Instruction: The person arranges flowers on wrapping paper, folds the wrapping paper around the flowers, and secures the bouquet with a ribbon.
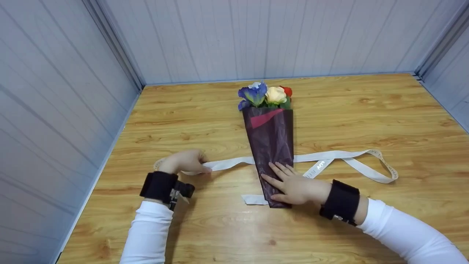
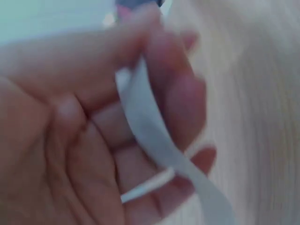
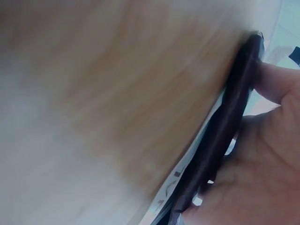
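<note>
A bouquet (image 1: pixel 269 139) wrapped in dark purple paper lies on the table, its blue, cream and red flowers pointing to the back wall. A white ribbon (image 1: pixel 231 163) passes beneath the wrapped part and comes out on both sides. To the left of the bouquet, my left hand (image 1: pixel 185 161) pinches the ribbon between thumb and fingers; in the left wrist view the ribbon (image 2: pixel 147 122) runs across the curled fingers. My right hand (image 1: pixel 300 187) rests with spread fingers on the lower part of the wrap. From the right wrist, the dark wrap (image 3: pixel 220 136) shows edge-on under that hand.
On the right, the printed ribbon (image 1: pixel 390 172) loops back over the wood-grain table (image 1: pixel 366 121). A short white ribbon piece (image 1: pixel 253 200) sticks out left of the bouquet's lower end. Pale panel walls (image 1: pixel 205 40) border the table at the back and sides.
</note>
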The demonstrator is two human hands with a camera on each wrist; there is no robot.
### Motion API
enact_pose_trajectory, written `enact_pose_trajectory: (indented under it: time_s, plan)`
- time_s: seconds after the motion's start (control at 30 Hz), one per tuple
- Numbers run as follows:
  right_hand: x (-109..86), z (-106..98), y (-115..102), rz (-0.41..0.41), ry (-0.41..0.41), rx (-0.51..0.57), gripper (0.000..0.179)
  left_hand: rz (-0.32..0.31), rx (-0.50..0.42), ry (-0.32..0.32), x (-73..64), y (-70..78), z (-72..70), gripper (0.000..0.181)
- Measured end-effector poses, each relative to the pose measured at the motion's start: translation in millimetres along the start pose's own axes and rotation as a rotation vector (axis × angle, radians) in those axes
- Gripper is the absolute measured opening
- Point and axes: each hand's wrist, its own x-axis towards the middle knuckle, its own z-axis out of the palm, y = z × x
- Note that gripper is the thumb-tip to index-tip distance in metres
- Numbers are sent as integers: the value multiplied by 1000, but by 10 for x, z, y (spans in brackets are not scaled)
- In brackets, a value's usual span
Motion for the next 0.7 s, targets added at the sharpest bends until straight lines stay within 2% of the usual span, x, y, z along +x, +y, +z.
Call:
enact_pose_trajectory:
  time_s: [0.1, 0.2, 0.27, 0.33, 0.43, 0.57, 0.7]
  plan:
    - [-4, -7, -2, 2, 2, -1, 64, 71, -190, 7, 16, 28, 20, 21]
    - [-6, -8, -9, -3, 4, -3, 64, 162, -365, 62, 96, 104, 89, 24]
    - [-5, -11, -5, -5, 8, -6, 64, 237, -449, 123, 186, 172, 138, 25]
    - [-3, -11, -1, -10, 11, -6, 64, 294, -499, 193, 270, 250, 181, 27]
    - [-2, -9, 0, -15, 20, -5, 64, 337, -582, 277, 393, 360, 241, 27]
    - [-8, -9, -2, -15, 30, -6, 64, 411, -707, 327, 525, 497, 296, 23]
    - [-9, -12, -6, -7, 22, -13, 64, 497, -748, 374, 621, 628, 332, 23]
